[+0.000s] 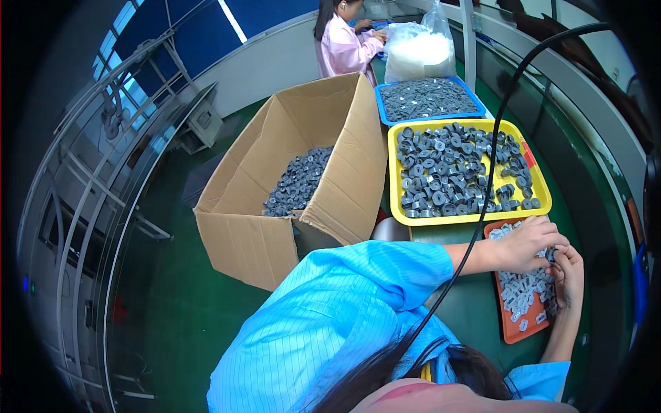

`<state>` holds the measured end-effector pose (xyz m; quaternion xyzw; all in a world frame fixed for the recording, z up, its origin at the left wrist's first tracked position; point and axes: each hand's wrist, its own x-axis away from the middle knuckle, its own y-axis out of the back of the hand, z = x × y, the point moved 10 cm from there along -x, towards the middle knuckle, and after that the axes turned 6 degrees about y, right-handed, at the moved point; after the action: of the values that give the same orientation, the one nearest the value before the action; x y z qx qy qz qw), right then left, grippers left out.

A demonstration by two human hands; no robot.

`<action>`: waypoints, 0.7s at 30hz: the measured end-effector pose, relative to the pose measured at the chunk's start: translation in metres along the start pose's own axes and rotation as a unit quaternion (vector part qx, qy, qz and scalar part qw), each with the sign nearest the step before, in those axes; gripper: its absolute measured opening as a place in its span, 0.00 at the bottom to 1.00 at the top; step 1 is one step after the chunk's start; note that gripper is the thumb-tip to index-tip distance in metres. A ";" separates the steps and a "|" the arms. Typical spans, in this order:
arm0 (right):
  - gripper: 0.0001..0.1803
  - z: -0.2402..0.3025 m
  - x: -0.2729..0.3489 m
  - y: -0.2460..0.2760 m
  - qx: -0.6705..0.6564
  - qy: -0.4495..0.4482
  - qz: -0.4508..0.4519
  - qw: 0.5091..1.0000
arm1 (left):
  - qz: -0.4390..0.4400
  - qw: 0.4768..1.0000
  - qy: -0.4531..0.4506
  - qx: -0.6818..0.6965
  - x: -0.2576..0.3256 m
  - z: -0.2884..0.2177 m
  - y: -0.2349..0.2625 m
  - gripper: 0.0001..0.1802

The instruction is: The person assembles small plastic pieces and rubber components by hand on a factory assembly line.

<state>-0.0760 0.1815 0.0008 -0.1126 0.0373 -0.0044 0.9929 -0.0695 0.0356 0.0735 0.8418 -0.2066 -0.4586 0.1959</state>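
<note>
Above the orange tray [511,332], your left hand [529,244] and right hand [570,279] pinch a small dark round part [551,255] between their fingertips. It looks light, stiff and probably smooth, so hold it by its outer rim; its smallness, more than fragility, could make it slip.

- This is a factory workshop.
- A yellow rectangular plastic tray [394,172] and a blue rectangular plastic tray [434,120] hold small grey parts [441,165] in bulk.
- More lie heaped in an open brown cardboard box [351,158].
- Farther along, a person in a pink top [339,48] is also at work.
- Grey metal framing [95,180] borders a smooth green floor [172,296].
</note>
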 end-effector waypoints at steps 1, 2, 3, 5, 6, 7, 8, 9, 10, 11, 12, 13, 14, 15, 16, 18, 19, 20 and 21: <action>0.04 0.007 0.005 -0.014 0.019 -0.023 0.024 0.999 | 0.025 1.000 -0.007 0.010 0.002 -0.001 0.002 0.28; 0.05 0.014 0.011 -0.025 0.039 -0.045 0.046 0.997 | 0.026 1.000 -0.007 0.007 0.002 -0.001 0.008 0.28; 0.08 0.019 0.016 -0.032 0.053 -0.056 0.068 0.995 | 0.047 0.998 -0.030 0.020 0.003 -0.007 0.011 0.28; 0.08 0.017 0.014 -0.027 0.079 -0.033 0.080 0.993 | 0.070 0.996 -0.054 0.034 0.004 -0.014 0.012 0.27; 0.08 0.016 0.014 -0.027 0.106 -0.011 0.090 0.990 | 0.063 0.996 -0.068 0.016 0.006 -0.017 0.013 0.28; 0.08 0.014 0.015 -0.027 0.105 -0.014 0.088 0.990 | 0.055 0.995 -0.081 0.000 0.007 -0.019 0.012 0.28; 0.07 0.015 0.015 -0.024 0.118 0.001 0.077 0.990 | 0.057 0.995 -0.080 0.004 0.007 -0.018 0.009 0.28; 0.07 0.015 0.015 -0.021 0.130 0.015 0.064 0.989 | 0.033 0.996 -0.081 -0.003 0.007 -0.017 0.009 0.28; 0.08 0.015 0.012 -0.012 0.146 0.049 0.069 0.986 | 0.010 0.997 -0.083 -0.004 0.006 -0.018 0.006 0.29; 0.09 0.019 0.013 -0.011 0.163 0.074 0.071 0.981 | -0.011 0.994 -0.104 -0.032 0.002 -0.024 0.006 0.30; 0.14 0.021 0.009 -0.012 0.130 0.078 0.038 0.988 | -0.022 0.994 -0.098 -0.046 -0.003 -0.019 0.013 0.30; 0.17 0.027 0.005 -0.022 0.101 0.093 0.017 0.990 | -0.044 0.994 -0.089 -0.052 -0.004 -0.013 0.017 0.30; 0.16 0.020 -0.004 -0.023 0.038 0.098 0.031 0.994 | -0.056 0.994 -0.084 -0.043 -0.004 -0.015 0.025 0.32; 0.16 0.014 -0.004 -0.019 0.023 0.059 0.020 0.998 | -0.067 0.996 -0.045 -0.032 -0.002 -0.011 0.023 0.35; 0.15 0.012 -0.005 -0.028 0.018 0.023 0.048 0.998 | -0.056 0.998 -0.024 -0.033 0.003 -0.007 0.017 0.35; 0.14 0.007 -0.009 -0.011 0.024 -0.014 0.041 0.999 | -0.017 0.999 0.029 -0.022 0.010 -0.005 0.001 0.34; 0.13 0.005 -0.010 0.008 0.047 -0.016 0.029 0.998 | -0.002 1.000 0.023 -0.002 0.008 -0.010 -0.003 0.34; 0.12 0.000 -0.013 0.028 0.069 -0.017 0.024 0.997 | 0.061 0.998 0.028 -0.003 0.007 -0.012 -0.017 0.33; 0.11 0.006 -0.015 0.063 0.166 0.039 -0.058 0.984 | 0.122 0.992 0.031 -0.007 0.006 -0.013 -0.029 0.31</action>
<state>-0.0903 0.2442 -0.0058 0.0518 0.0681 -0.0722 0.9937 -0.0510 0.0586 0.0606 0.8227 -0.2983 -0.4067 0.2624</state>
